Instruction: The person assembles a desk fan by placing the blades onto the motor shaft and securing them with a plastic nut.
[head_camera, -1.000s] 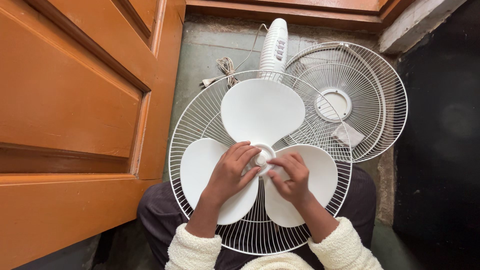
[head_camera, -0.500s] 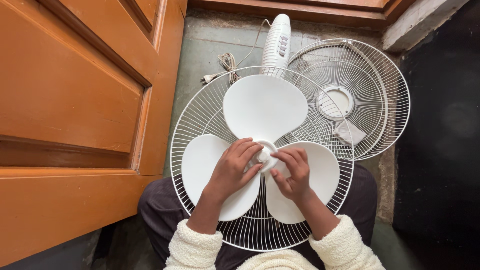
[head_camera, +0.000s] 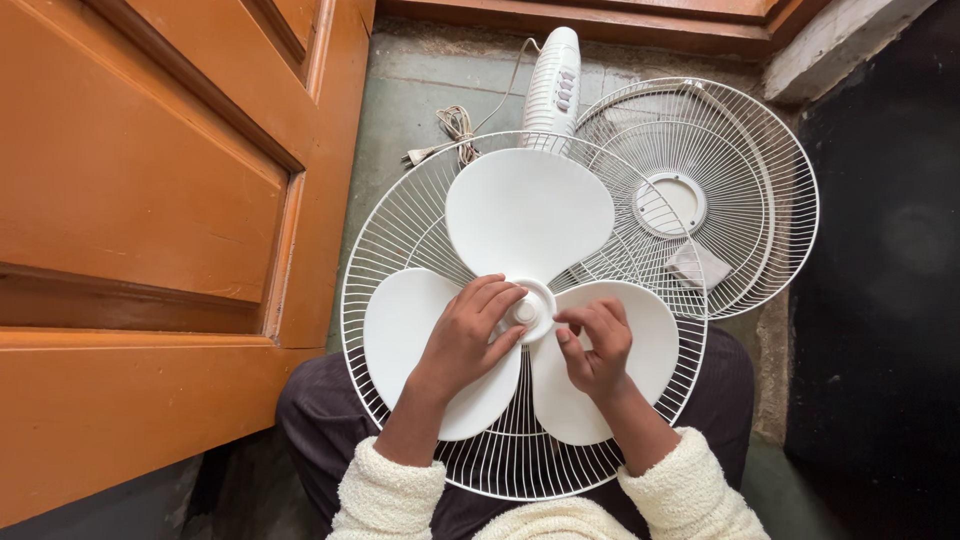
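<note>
Both hands (head_camera: 465, 340) (head_camera: 597, 350) curl at fan hub (head_camera: 527, 312).

The right hand (head_camera: 597, 345) has come off the hub (head_camera: 527, 311) now: half a second ago its fingertips touched the small centre cap, and they now hover curled just beside it, over the lower right blade (head_camera: 620, 340). The view has also dipped slightly since a second ago.
</note>
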